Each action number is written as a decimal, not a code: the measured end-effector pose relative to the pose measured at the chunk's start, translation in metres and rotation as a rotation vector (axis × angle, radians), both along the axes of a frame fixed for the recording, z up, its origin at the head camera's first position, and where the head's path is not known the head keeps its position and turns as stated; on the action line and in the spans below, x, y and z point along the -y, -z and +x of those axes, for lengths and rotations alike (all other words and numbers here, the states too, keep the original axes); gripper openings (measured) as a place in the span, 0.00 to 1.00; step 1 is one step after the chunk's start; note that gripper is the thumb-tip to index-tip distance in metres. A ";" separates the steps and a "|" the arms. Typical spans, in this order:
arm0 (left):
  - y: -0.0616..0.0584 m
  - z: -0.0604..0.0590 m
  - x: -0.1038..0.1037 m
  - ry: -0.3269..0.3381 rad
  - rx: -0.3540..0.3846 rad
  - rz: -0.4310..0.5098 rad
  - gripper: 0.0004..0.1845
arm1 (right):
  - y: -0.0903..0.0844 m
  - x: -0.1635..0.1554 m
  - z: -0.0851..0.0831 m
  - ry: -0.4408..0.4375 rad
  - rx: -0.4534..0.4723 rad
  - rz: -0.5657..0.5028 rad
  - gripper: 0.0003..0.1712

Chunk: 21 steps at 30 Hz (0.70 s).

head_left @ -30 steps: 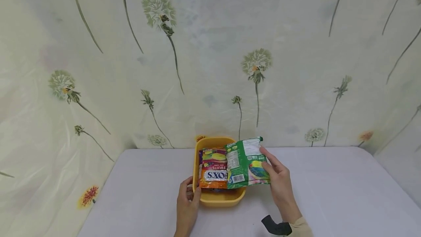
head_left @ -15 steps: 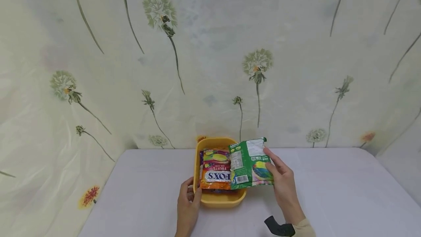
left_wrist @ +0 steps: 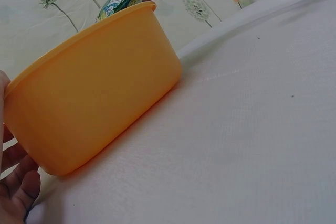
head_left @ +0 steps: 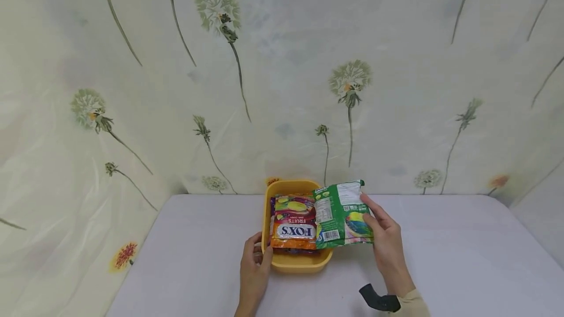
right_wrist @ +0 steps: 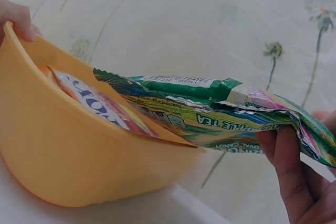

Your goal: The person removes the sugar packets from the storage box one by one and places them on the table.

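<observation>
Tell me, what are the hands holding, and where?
Right hand pinches the green candy bag by its right edge; left hand grips the yellow tub's left rim.

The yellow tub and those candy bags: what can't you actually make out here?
- Yellow tub floor: head view, hidden under the Fox's bag.
- Green bag small print: head view, too small.
- Left hand: left wrist view, cut off by the edge.
- Right hand: right wrist view, mostly behind the green bag.
</observation>
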<state>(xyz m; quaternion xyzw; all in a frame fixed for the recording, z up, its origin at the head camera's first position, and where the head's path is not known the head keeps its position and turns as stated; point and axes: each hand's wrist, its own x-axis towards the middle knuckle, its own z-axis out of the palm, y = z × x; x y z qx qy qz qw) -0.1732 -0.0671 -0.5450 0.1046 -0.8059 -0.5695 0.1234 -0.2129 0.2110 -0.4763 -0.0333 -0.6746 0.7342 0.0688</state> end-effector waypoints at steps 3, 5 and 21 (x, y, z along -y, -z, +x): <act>0.001 0.000 0.000 0.000 -0.001 -0.002 0.21 | -0.001 0.000 0.000 0.003 0.000 -0.003 0.26; 0.001 -0.001 0.001 -0.001 0.000 -0.002 0.21 | -0.001 0.000 0.000 0.004 0.003 -0.004 0.26; -0.001 0.000 0.000 0.013 -0.017 0.012 0.21 | 0.002 -0.009 -0.002 0.037 0.011 0.002 0.25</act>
